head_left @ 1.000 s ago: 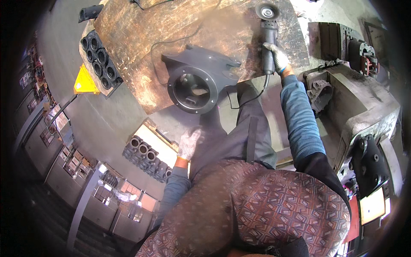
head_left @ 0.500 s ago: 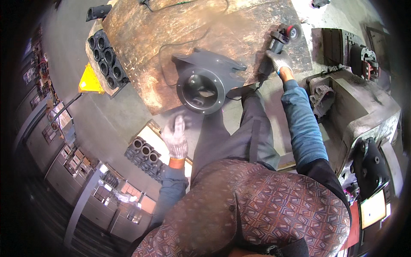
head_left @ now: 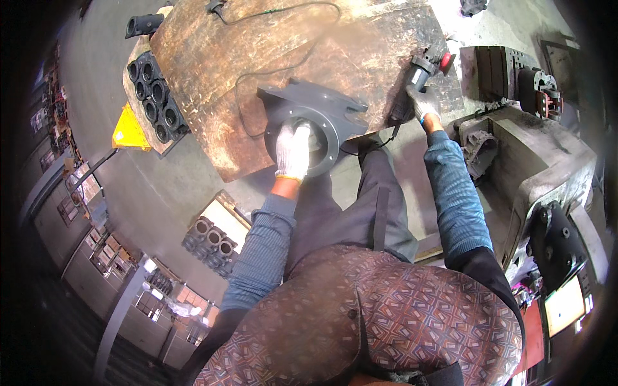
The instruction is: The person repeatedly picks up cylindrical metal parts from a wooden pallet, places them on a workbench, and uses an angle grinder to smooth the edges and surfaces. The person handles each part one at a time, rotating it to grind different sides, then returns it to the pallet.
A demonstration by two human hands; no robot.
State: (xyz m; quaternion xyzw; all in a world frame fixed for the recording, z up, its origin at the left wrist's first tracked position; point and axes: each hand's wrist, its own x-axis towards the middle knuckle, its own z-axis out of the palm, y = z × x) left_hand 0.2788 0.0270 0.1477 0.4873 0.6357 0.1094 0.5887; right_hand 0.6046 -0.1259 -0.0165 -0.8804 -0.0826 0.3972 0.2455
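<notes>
Left hand (head_left: pixel 293 151) extended, right (head_left: pixel 424 103) gripping grinder (head_left: pixel 417 76)

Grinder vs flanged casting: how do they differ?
Size: the grinder is slim; the flanged casting is far bulkier.
Shape: the flanged casting has a round opening; the grinder is elongated.
Hands: the right hand is on the grinder; the left hand is at the flanged casting's opening.
Both are mostly dark.

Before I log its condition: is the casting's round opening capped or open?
Open: no cap shows on the casting; its hollow inside shows beside the left hand, which partly blocks the view.
</notes>
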